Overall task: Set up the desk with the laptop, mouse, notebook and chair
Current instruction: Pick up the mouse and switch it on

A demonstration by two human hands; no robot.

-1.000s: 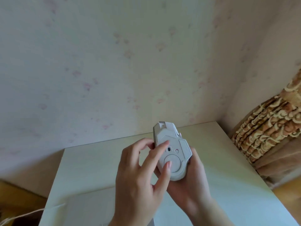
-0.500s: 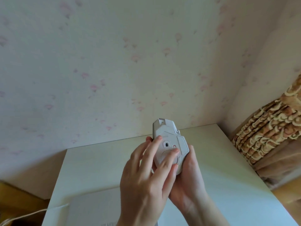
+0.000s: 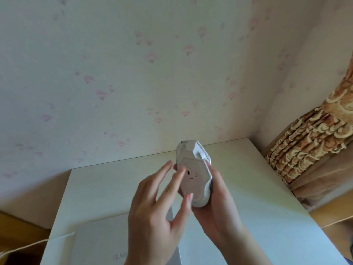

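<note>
A white mouse [image 3: 193, 173] is held above the desk with its underside turned toward me. My right hand [image 3: 217, 211] cups it from below and behind. My left hand [image 3: 158, 213] is spread in front of it, with fingertips touching the underside near the small switch. A closed silver laptop [image 3: 103, 243] lies flat on the white desk [image 3: 257, 197] at the near left, partly hidden by my left hand. No notebook or chair is in view.
A white cable [image 3: 28, 245] runs off the desk's left edge. The desk stands in a corner against flowered wallpaper. A brown patterned curtain [image 3: 309, 144] hangs at the right, close to the desk's far right corner.
The mouse has tilted so that more of its side shows. My left fingers have lifted off the round underside area and spread out, with only the tips still touching.
</note>
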